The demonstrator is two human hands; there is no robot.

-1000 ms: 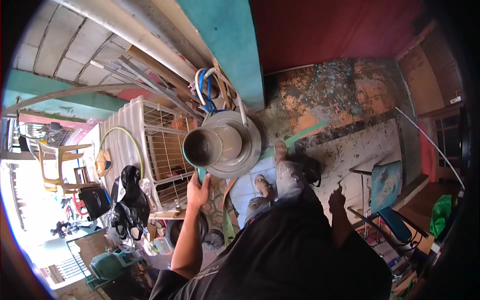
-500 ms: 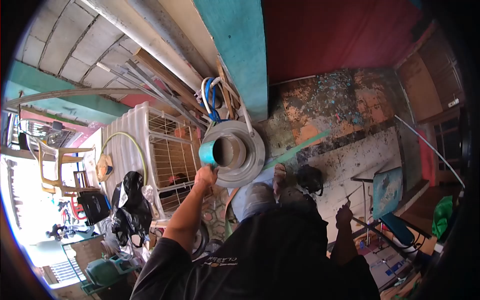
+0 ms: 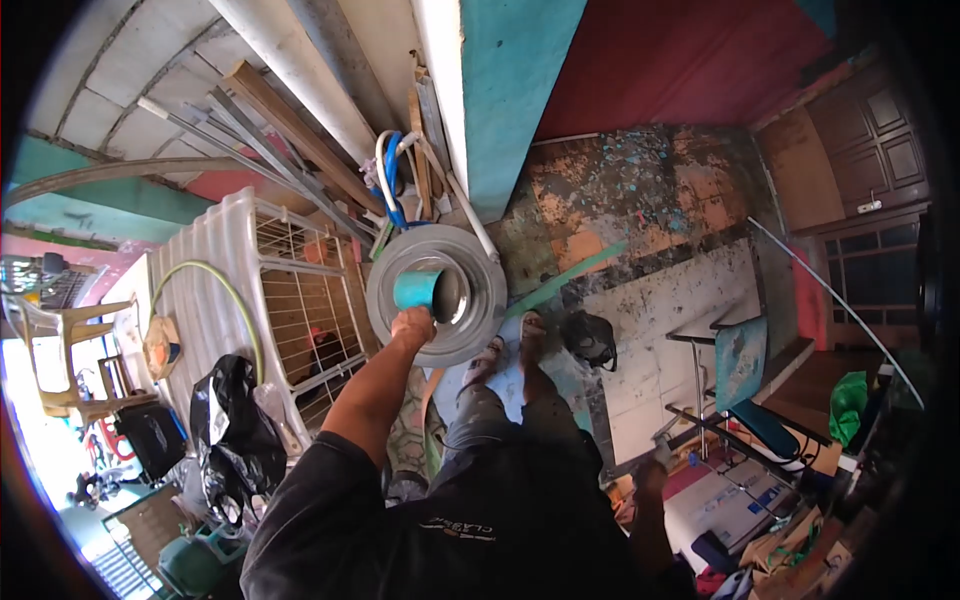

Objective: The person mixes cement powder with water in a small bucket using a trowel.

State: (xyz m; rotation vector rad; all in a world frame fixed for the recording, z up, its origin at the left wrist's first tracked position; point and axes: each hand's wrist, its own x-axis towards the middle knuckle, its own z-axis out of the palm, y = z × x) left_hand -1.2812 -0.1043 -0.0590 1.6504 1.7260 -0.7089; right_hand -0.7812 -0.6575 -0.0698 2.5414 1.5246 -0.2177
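Grips a turquoise, round-walled dipper (image 3: pixel 415 290) with the left hand (image 3: pixel 413 327), fingers clamped at its near side. Holds it tilted, mouth toward the middle of a wide, round grey basin (image 3: pixel 487 300), inside the basin's rim as seen from above. Probably light and stiff, slippery if wet, hardly fragile; best held by the near side. Reaches forward with left forearm slanting, palm down. Hangs right hand (image 3: pixel 651 475) low, out beside the body; cannot tell its fingers' state.
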